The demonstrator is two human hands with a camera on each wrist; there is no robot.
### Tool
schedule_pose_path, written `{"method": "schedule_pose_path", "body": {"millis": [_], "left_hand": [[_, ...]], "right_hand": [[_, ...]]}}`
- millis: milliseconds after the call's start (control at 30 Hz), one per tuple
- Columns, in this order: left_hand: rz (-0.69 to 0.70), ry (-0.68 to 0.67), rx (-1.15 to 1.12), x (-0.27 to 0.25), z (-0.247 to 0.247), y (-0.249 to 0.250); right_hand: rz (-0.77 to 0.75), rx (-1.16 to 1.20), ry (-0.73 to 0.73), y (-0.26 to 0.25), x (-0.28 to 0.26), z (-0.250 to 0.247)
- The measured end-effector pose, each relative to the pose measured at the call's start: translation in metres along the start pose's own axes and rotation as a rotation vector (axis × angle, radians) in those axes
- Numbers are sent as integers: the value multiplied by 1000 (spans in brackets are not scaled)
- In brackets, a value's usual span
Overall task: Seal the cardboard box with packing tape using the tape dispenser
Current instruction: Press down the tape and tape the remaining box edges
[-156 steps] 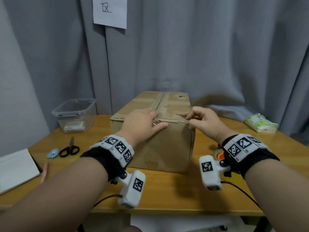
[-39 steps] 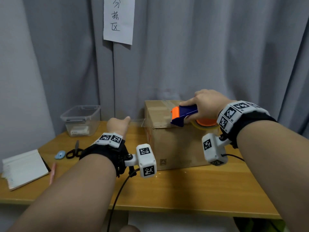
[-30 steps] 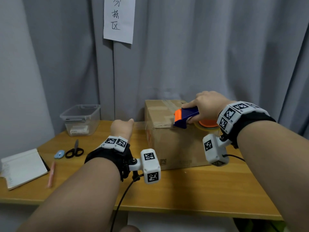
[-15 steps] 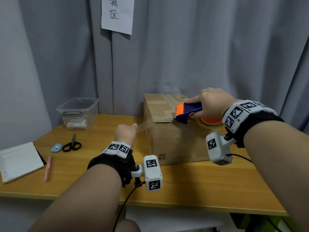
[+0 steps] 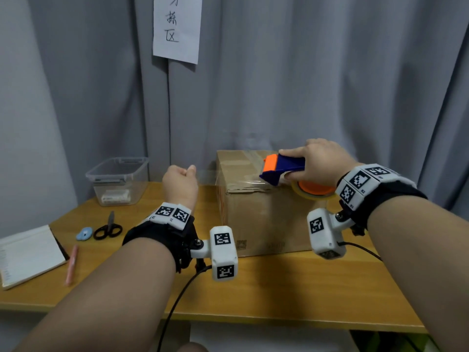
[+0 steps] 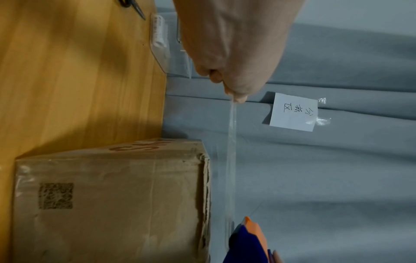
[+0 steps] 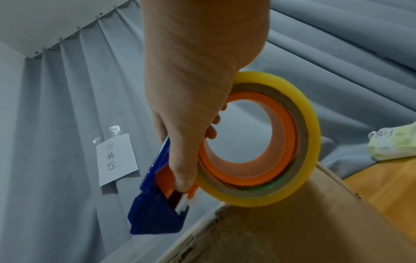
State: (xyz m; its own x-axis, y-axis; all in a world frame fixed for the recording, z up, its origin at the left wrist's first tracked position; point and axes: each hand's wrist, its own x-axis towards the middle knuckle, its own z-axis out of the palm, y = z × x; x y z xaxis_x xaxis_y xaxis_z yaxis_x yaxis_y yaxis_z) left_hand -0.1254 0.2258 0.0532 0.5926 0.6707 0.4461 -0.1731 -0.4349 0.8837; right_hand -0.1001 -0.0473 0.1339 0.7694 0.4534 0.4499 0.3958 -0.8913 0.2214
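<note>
Clear tape (image 6: 231, 160) stretches taut from the left hand (image 5: 180, 182), which pinches its free end, to the dispenser (image 5: 281, 168) that the right hand (image 5: 318, 162) grips over the box (image 5: 264, 217) top. The box sits on the worktop (image 5: 279, 288), flaps closed. Thin film like this probably twists and sticks to itself if slack, so it wants steady tension and a pinch at the very end. The dispenser looks light and rigid, best held around its roll (image 7: 270, 140) core and blue body.
</note>
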Motion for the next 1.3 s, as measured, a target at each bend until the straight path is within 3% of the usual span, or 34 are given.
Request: {"method": "schedule_pose_path", "body": {"millis": [400,633,1300], "left_hand": [[-151,-101,17,-22,12,-21],[-131,-60,-89,-20,12,-16],[-140,49,-57,-30,14,-4]], "right_hand": [[-42,-58,-67,2,-10,4],[-22,-30,-57,5,-10,3],[-47,-95,-100,10,-9,-2]]}}
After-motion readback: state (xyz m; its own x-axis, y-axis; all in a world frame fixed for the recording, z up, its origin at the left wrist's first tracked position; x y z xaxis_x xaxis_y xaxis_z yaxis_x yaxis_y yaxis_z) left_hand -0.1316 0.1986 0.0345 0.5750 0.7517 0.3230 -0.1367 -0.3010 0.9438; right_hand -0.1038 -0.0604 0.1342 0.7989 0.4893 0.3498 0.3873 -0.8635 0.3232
